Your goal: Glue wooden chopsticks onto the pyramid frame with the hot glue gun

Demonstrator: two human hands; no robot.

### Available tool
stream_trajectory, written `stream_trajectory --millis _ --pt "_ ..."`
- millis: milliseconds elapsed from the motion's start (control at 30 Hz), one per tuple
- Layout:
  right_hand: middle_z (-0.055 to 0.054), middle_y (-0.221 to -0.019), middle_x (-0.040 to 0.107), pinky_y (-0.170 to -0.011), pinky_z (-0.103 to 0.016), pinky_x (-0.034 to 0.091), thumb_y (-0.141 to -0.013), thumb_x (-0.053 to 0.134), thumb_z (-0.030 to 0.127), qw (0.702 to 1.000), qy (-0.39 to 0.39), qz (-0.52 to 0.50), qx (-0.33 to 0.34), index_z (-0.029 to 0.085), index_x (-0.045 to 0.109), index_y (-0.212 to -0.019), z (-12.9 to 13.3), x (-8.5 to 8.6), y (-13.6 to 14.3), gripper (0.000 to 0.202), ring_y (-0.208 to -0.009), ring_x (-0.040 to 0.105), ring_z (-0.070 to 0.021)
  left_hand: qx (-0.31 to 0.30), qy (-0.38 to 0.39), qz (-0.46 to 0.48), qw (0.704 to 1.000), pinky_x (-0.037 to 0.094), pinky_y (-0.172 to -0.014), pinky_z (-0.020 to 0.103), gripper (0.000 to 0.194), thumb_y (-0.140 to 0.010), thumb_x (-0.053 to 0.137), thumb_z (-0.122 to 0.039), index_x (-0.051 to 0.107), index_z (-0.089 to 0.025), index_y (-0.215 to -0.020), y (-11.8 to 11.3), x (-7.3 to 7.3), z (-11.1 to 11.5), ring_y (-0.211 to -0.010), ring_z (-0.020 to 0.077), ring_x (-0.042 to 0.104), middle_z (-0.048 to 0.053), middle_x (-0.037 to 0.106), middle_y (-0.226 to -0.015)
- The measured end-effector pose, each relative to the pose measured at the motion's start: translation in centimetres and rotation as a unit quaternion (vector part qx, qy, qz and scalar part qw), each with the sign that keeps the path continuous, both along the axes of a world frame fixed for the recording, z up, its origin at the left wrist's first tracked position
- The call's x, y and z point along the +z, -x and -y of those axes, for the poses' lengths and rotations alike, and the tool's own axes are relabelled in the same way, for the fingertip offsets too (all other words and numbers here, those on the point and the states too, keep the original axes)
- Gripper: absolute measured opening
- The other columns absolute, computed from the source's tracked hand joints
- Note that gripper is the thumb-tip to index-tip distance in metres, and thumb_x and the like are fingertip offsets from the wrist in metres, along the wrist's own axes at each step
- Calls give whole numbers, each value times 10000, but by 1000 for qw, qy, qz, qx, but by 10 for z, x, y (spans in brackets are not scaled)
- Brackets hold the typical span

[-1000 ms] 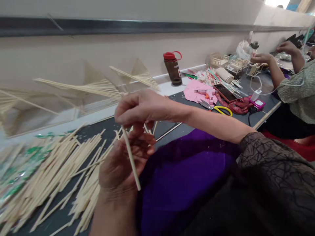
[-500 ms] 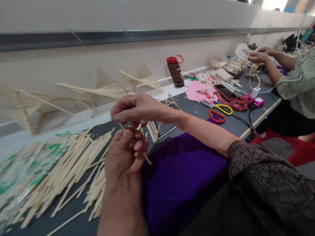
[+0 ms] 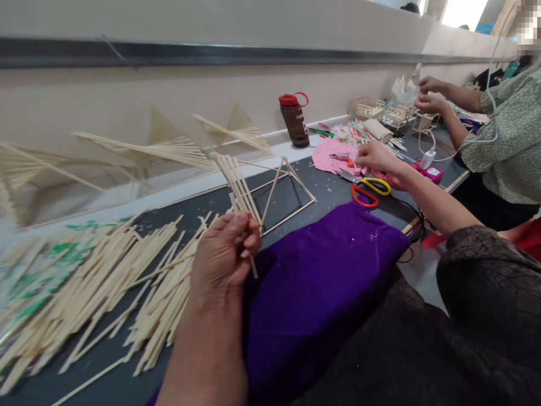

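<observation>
My left hand [image 3: 226, 245] is closed on a thin wooden stick [image 3: 254, 267], whose lower end pokes out below the fingers. Farther right, my right hand [image 3: 378, 157] has its fingers curled at the rear of a glue gun [image 3: 340, 155], which lies on pink paper [image 3: 322, 153]; the hand partly hides the gun. Just beyond my left hand stands a frame of glued sticks [image 3: 291, 217], with a fan of slanted sticks [image 3: 236, 180] on its left side. Loose wooden sticks [image 3: 114, 276] are piled to the left of my left forearm.
Scissors [image 3: 366, 192] with red and yellow handles lie beside purple cloth [image 3: 304, 282] at the table edge. A dark bottle [image 3: 295, 124] with a red lid stands by the wall. More stick models [image 3: 169, 149] line the wall. At right, another person's hands [image 3: 431, 96] are working.
My right hand has left my left hand and moved right to the glue gun. My left hand still holds the stick. The view has shifted slightly, uncovering the stick frame.
</observation>
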State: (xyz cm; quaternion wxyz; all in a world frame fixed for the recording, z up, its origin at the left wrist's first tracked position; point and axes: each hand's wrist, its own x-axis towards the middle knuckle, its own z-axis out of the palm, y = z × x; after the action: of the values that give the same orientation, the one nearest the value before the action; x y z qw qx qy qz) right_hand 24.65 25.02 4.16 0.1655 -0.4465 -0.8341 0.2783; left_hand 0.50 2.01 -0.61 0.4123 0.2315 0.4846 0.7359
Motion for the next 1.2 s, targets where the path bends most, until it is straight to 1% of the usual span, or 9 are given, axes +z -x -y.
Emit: stream_trajectory --millis 67,133,200,300,467,767,1033,1133,1200 --pt "-74 -793 731 -654 -222 422 -872 575 156 988 -90 128 -1 84 754 -906 -2 -9 -28 196 -739 653 -146 -5 4 -7 1000 257 -287 120 171 -674 799 -154 632 -114 -677 -2 0 -1 -343 45 420 -18 607 -536" --pt "-96 -912 760 -706 -247 434 -875 610 224 965 -125 231 24 102 783 -980 3 -20 -42 237 -859 689 -204 -11 15 -14 1000 261 -290 124 162 -674 798 -150 642 -108 -678 -4 -1 -2 -339 47 421 -11 615 -536" --pt "-117 -996 766 -724 -271 450 -877 616 285 944 -131 300 39 120 790 -1025 11 -30 -45 282 -943 702 -256 -16 26 -22 999 261 -293 122 177 -659 814 -159 644 -110 -670 -6 -2 -3 -341 44 420 -11 617 -534" --pt "-172 -1059 757 -729 -307 482 -888 571 286 928 -143 344 21 111 777 -1070 21 -42 -36 326 -1000 709 -309 -19 34 -29 999 264 -298 116 169 -659 813 -157 650 -115 -666 -7 -3 -3 -352 41 426 -15 618 -536" --pt "-224 -1088 741 -784 -348 521 -882 543 233 925 -160 344 9 73 724 -1161 23 -48 -24 369 -1037 705 -339 -12 31 -27 999 265 -305 121 144 -712 779 -135 643 -118 -668 -4 -4 -1 -360 43 426 -14 611 -538" --pt "-207 -1178 723 -786 -368 542 -822 603 262 940 -150 307 10 97 711 -1195 26 -28 5 421 -1094 684 -359 -24 18 -29 999 252 -299 129 117 -715 757 -124 647 -113 -678 -5 -2 -1 -351 47 424 -8 621 -545" --pt "-215 -1138 734 -781 -370 545 -877 538 246 938 -161 303 37 92 738 -1143 50 -49 13 367 -1046 700 -342 -13 21 -30 999 238 -302 122 115 -713 762 -146 657 -130 -667 -5 -2 -1 -353 45 426 -12 619 -551" --pt "-167 -1136 744 -843 -350 528 -936 465 267 945 -175 275 32 131 766 -1089 36 -45 9 364 -1073 691 -300 -12 26 -31 999 231 -305 125 161 -666 814 -196 667 -133 -679 -5 -4 -2 -354 44 422 -12 615 -553" --pt "-171 -1214 716 -897 -347 507 -964 421 275 949 -173 264 -6 124 744 -1156 15 -39 8 405 -1140 662 -291 -12 29 -31 999 234 -306 126 183 -638 833 -213 674 -134 -679 -4 -4 -2 -355 44 424 -12 615 -549"
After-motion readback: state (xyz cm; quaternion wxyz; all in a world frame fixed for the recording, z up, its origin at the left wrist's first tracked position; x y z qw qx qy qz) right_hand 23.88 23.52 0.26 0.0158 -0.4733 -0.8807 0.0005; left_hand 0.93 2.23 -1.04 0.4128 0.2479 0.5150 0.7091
